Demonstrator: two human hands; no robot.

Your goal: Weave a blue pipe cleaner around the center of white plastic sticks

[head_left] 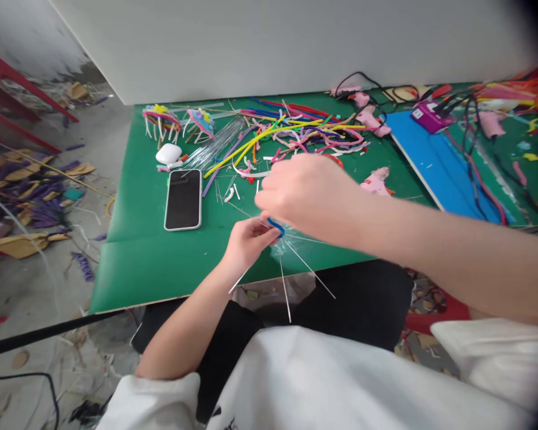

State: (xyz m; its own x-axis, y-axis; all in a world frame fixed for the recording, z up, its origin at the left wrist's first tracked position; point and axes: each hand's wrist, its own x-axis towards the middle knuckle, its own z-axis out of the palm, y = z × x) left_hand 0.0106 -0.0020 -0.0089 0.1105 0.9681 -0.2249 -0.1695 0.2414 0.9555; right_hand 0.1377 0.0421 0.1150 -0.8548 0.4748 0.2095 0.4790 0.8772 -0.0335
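Low over the front of the green table, my left hand [248, 240] pinches a curved blue pipe cleaner [277, 227] between thumb and fingers. Thin white rods [311, 269] fan out below it towards my lap, around a clear, glassy-looking centre. My right hand [305, 188] is just above and to the right, fingers curled down and closed; what they hold, if anything, is hidden behind the hand. A white curved strip [244, 173] runs up to the right hand's far side; I cannot tell whether the fingers touch it.
Left of my hands lies a phone [183, 200], with a white case [168, 154] behind it. Colourful pipe cleaners [296, 128] are heaped at the back, beside clear thin sticks [217, 143] and two small umbrella-like crafts [201, 121]. A blue board [430, 161] and cables lie right.
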